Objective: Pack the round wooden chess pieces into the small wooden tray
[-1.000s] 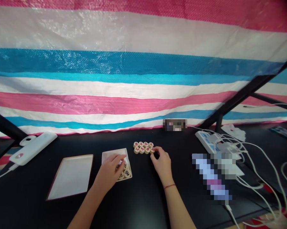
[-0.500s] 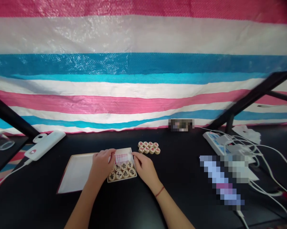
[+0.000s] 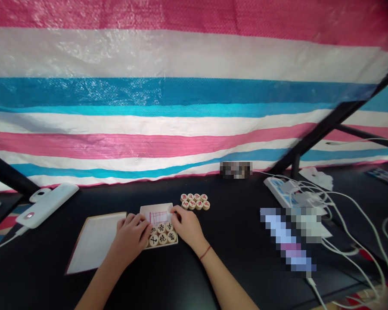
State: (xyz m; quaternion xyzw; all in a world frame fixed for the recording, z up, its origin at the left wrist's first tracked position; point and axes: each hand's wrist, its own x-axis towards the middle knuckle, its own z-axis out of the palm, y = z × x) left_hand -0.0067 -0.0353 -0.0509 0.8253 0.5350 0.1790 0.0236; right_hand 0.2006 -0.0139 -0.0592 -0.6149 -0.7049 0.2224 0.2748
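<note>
An open white box [image 3: 173,209] lies on the black table, with several round xiangqi pieces [image 3: 162,239] with black characters filling its nearer part. A red-lined paper [image 3: 159,217] lies in its far part. My left hand [image 3: 133,234] is closed over the box's left side, its fingertips by the leftmost pieces and partly covering them. My right hand [image 3: 186,224] holds the box's right wall near the far corner, thumb and fingers close together. Beyond it, xiangqi pieces with red characters [image 3: 195,201] stand grouped in two rows.
The box lid [image 3: 95,241] lies inside-up at the left, next to my left wrist. A white device [image 3: 48,206] with a cable is farther left. To the right are a blurred phone-like object [image 3: 287,241] and a power strip [image 3: 279,191] with tangled white cables. A striped sheet [image 3: 148,125] hangs behind.
My left hand has slid nearer along the box's left side, uncovering the far left corner and more of the paper. My right hand stays at the right wall. The view has shifted slightly.
</note>
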